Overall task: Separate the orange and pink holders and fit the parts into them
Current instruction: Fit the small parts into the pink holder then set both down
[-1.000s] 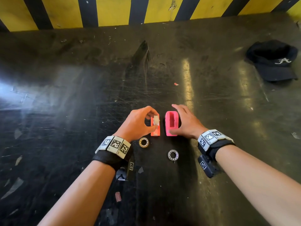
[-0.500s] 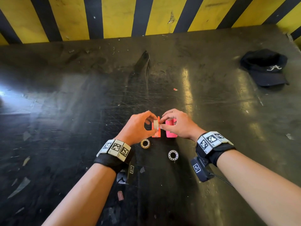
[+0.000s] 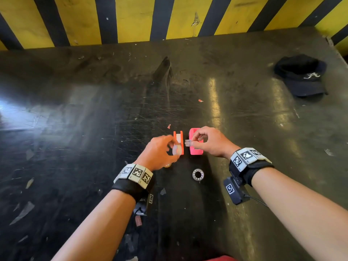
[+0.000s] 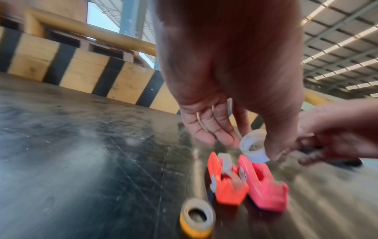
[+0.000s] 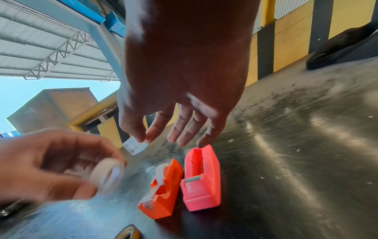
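A clear ring (image 3: 198,174) lies nearest on the dark tabletop (image 3: 75,147). A yellow roll (image 4: 197,220) sits by the left wrist. The left hand (image 3: 160,152) pinches a white tape roll (image 3: 177,150) in the air. The right hand (image 3: 211,142) pinches a small clear part (image 3: 188,143) with thumb and finger. Under them the orange holder (image 5: 163,187) and pink holder (image 5: 201,179) sit side by side, a bit apart. Tape runs over the orange one. Far off lies a black cap (image 3: 301,76).
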`<move>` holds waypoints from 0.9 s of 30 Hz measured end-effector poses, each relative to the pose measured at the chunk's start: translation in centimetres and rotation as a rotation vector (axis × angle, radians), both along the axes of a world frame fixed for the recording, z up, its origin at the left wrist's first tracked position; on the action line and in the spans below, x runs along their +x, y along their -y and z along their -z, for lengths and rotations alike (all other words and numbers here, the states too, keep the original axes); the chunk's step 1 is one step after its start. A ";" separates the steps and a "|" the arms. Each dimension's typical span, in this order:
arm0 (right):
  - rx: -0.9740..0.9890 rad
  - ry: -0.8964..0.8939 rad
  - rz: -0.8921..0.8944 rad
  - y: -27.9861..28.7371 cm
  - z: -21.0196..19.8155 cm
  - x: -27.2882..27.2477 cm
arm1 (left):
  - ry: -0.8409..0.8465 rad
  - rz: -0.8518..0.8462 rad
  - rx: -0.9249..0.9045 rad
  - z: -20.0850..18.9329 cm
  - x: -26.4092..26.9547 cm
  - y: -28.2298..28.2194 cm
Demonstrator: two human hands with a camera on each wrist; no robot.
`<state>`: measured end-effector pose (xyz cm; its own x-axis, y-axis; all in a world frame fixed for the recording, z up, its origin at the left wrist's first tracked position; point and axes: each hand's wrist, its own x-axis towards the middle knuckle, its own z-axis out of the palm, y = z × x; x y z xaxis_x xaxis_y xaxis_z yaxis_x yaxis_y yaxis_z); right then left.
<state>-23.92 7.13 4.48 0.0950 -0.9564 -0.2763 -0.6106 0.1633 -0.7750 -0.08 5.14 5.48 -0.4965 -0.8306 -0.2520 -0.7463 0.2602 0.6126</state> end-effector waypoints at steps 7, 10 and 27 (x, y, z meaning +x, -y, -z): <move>0.093 -0.040 0.017 -1.8 1.4 -1.6 | 0.381 0.138 0.001 4.6 -1.9 -5.4; 0.108 -0.029 0.014 -2.5 1.8 -1.8 | 0.443 0.126 -0.080 5.7 -2.0 -6.3; 0.142 0.000 0.059 -3.5 1.9 -4.2 | -0.057 0.091 0.069 4.7 -4.6 -3.7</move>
